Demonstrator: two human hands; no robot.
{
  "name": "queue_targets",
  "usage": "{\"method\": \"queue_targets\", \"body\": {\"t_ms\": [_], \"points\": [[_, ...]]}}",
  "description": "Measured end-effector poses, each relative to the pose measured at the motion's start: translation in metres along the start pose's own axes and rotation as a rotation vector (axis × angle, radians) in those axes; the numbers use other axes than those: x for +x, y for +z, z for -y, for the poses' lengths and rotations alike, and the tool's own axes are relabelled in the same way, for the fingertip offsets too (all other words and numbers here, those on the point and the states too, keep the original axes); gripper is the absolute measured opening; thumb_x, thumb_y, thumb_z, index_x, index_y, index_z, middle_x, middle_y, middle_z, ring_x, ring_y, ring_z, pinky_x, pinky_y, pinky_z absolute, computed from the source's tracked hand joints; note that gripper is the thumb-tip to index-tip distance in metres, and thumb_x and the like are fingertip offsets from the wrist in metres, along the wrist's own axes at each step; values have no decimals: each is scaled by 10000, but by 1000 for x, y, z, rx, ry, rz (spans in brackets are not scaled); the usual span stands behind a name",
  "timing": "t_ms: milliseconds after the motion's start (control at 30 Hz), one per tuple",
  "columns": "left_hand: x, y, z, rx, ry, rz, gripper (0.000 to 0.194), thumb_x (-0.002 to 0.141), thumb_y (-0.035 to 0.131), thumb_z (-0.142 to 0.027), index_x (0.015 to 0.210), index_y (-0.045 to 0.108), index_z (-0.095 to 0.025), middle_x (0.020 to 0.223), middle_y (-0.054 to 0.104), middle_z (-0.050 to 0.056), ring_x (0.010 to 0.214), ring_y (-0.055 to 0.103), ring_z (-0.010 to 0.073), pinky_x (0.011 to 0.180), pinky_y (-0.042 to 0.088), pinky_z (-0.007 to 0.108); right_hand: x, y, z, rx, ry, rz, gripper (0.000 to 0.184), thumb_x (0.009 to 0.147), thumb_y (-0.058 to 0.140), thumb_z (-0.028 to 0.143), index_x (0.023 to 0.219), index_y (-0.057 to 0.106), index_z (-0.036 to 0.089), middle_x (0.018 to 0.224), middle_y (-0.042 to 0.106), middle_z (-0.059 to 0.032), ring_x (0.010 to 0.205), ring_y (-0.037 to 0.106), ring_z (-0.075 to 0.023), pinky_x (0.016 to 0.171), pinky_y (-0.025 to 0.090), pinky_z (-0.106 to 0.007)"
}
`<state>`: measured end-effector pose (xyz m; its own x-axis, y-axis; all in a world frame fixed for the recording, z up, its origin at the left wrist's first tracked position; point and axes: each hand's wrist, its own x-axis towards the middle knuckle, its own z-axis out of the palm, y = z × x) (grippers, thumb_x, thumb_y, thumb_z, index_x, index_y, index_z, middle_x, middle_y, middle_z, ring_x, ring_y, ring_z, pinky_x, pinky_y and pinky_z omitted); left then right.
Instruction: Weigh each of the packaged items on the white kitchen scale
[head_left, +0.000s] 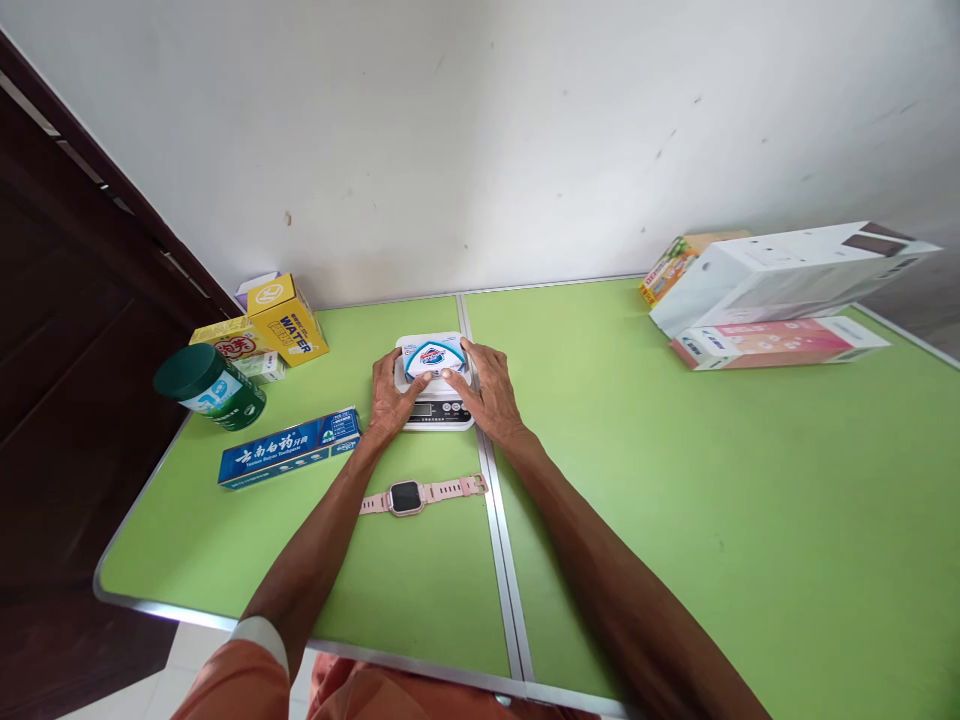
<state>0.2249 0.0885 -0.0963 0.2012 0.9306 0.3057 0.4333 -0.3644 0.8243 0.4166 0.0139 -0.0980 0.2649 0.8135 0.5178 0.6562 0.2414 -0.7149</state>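
Observation:
A white and blue soap box (433,360) rests on a small white kitchen scale (441,414). My left hand (392,395) is closed on the box's left side, its thumb pressed along the front edge. From the right, my right hand (489,390) grips the same box, thumb also at its front edge. The fingertips on the outer sides are partly hidden. Below the box, the scale's dark display and buttons are uncovered. A pink smartwatch (406,497) lies stretched out between my forearms, its left strap end partly behind my left arm.
At left on the green folding table (630,480) are a blue toothpaste box (289,450), a green canister (214,385) and a yellow box (289,320) among other packages. A tall white box (780,275) and a pink box (780,343) lie at the right by the wall.

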Motion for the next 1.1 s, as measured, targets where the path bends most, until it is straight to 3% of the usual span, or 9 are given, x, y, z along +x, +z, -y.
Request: {"method": "queue_targets", "body": {"t_ms": [400, 633, 900, 1100], "points": [[2, 0, 3, 12, 23, -1, 777, 903, 822, -623, 1533, 604, -223, 1556, 599, 184, 1527, 548, 363, 1313, 444, 540, 18, -9, -1, 196, 186, 134, 838, 940, 729, 727, 1620, 606, 253, 1637, 627, -155, 1581, 474, -399, 1327, 404, -648], [5, -6, -5, 25, 46, -1, 682, 897, 809, -674, 1405, 666, -241, 1498, 634, 159, 1481, 581, 358, 1285, 470, 554, 23, -24, 10, 269, 204, 109, 690, 874, 853, 613, 1473, 710, 302, 1505, 715, -123, 1458, 601, -375, 1272, 469, -622], [1, -12, -60, 25, 210, 31, 697, 895, 820, -679, 1433, 647, -271, 1535, 618, 158, 1486, 572, 380, 1212, 533, 564, 25, -86, 34, 295, 162, 103, 768, 830, 865, 725, 1457, 707, 310, 1453, 743, -113, 1312, 700, -340, 1069, 620, -552], [-18, 24, -98, -63, 260, 233, 680, 915, 832, -624, 1455, 643, -255, 1389, 702, 138, 1260, 711, 327, 1049, 630, 509, -11, -145, 28, 211, 236, 67, 756, 795, 893, 705, 1412, 742, 295, 1463, 745, -120, 1211, 736, -354, 878, 666, -483]]}}
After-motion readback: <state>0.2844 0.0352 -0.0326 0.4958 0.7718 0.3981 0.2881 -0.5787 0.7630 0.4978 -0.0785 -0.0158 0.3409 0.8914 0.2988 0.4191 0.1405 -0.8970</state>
